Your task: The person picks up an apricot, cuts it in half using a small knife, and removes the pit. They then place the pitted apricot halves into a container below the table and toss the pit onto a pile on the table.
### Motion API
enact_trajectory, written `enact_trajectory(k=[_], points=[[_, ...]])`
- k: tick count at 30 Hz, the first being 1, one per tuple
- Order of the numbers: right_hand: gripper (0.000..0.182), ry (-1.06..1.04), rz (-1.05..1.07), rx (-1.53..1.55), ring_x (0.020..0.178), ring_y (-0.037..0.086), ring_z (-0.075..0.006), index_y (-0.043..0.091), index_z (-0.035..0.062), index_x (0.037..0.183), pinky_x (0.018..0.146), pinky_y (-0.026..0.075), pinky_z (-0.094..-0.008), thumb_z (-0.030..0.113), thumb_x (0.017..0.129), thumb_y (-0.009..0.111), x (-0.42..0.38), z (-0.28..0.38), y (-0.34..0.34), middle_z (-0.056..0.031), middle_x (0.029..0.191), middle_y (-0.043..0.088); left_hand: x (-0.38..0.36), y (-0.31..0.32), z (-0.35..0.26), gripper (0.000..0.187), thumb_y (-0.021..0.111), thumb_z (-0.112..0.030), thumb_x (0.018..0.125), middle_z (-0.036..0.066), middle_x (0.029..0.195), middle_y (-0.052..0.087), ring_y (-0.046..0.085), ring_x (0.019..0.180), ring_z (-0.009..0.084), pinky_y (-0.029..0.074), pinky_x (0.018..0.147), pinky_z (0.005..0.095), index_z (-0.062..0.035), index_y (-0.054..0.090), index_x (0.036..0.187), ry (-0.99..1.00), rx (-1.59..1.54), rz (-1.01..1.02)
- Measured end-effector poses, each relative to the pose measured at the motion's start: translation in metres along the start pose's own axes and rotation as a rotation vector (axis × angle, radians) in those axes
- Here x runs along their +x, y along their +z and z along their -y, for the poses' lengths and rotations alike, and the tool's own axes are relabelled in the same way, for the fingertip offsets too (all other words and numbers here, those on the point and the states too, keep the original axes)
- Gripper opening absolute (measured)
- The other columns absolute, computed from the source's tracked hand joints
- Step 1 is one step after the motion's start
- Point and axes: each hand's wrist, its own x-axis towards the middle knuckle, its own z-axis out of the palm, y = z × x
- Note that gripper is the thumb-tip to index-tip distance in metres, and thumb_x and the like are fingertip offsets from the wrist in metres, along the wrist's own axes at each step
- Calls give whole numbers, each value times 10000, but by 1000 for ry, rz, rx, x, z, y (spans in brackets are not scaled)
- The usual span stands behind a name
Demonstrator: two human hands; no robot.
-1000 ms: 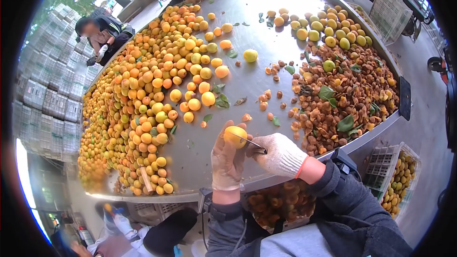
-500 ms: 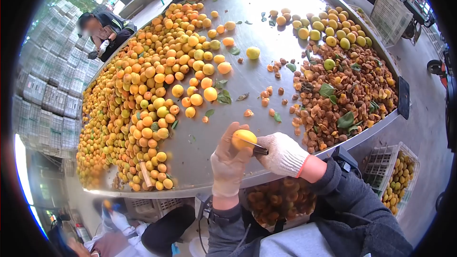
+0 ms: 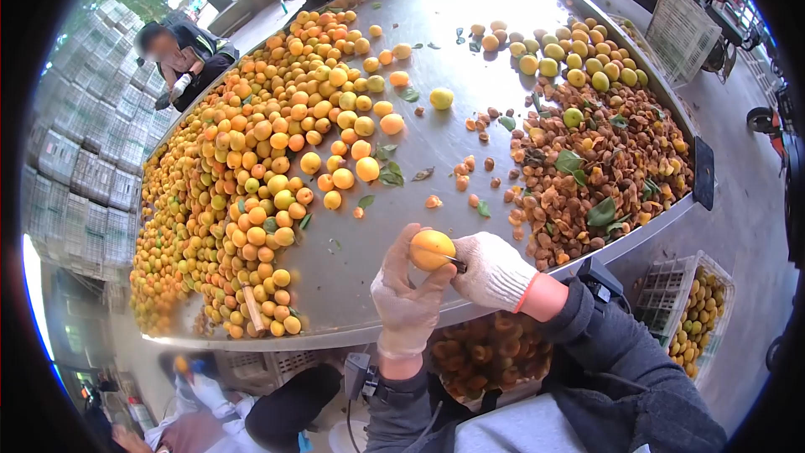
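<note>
A yellow-orange apricot (image 3: 432, 250) is held between the thumb and fingers of my left hand (image 3: 407, 298), which wears a thin pale glove. My right hand (image 3: 498, 273), in a white knitted glove, is closed around a small knife (image 3: 458, 264). The knife's blade meets the fruit's right side; how deep it goes is hidden. Both hands are over the near edge of the metal table (image 3: 360, 247). Below them sits a container of halved fruit (image 3: 495, 352).
Whole apricots (image 3: 251, 143) cover the table's left side. Pits and scraps (image 3: 587, 168) are heaped at the right, with greenish fruit (image 3: 587, 50) behind. A crate of fruit (image 3: 700, 310) stands at lower right. Co-workers (image 3: 189, 59) are at the left, far edge and lower left.
The apricot has turned in my left hand, and the blade shows less. Both hands sit slightly lower in view. The far co-worker's hands have shifted.
</note>
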Motion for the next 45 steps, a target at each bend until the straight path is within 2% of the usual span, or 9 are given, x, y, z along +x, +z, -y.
enact_trajectory(k=[4,6,9,18,22,27,34,39,45], points=[[274,37,52,65,758,623,-405,650,78,1031,655,505,-404,112,759,649,3,3,2,-199,786,644,2,-3,-4,632,807,-19,731,135,1164,619,599,1054,192,495,926,305,24,512,1289,97,98,26],[260,-12,-45,31,751,620,-406,654,79,1008,653,504,-404,102,748,646,3,4,8,-194,775,644,2,0,-7,651,814,-47,737,126,1175,616,597,1044,178,487,914,293,17,498,1302,-200,-637,-6],[203,-70,-133,-62,709,625,-385,674,81,956,636,499,-419,93,762,619,3,1,19,-191,762,643,3,-2,0,647,814,-83,748,116,1169,623,594,1049,171,484,904,286,6,492,1302,-286,-696,31],[137,23,146,104,654,609,-371,680,40,864,607,478,-391,102,766,609,12,2,9,-186,683,627,8,-13,1,534,807,-133,771,92,1048,657,631,943,176,513,835,267,13,560,1221,184,261,19],[131,43,300,219,662,614,-378,684,32,842,612,482,-403,105,764,608,18,3,6,-193,713,637,7,-14,3,545,798,-136,781,113,1059,657,636,965,197,512,866,283,19,544,1236,-111,-203,-6],[126,-79,-99,-116,704,625,-393,670,40,841,625,495,-438,118,768,603,13,5,20,-195,740,641,10,-10,3,588,765,-50,792,144,1103,641,611,1054,213,496,921,306,8,477,1301,-240,-662,-19],[130,-9,-1,-86,696,643,-345,678,51,871,642,504,-411,119,792,601,7,9,17,-175,764,661,7,-2,3,605,771,26,750,146,1093,649,608,1059,208,497,927,309,-11,491,1285,-209,-532,-22],[164,-27,485,650,727,628,-210,695,24,956,713,495,-327,100,840,608,11,-7,12,-137,776,674,8,-12,2,584,774,42,737,148,1088,657,618,1034,186,497,925,306,-4,514,1258,-202,-492,126],[178,37,346,175,743,644,-226,707,30,925,730,500,-320,114,830,581,8,6,-13,-152,820,686,18,-17,12,583,811,-12,718,55,996,627,612,909,144,512,852,269,-10,545,1237,-9,-208,63]])
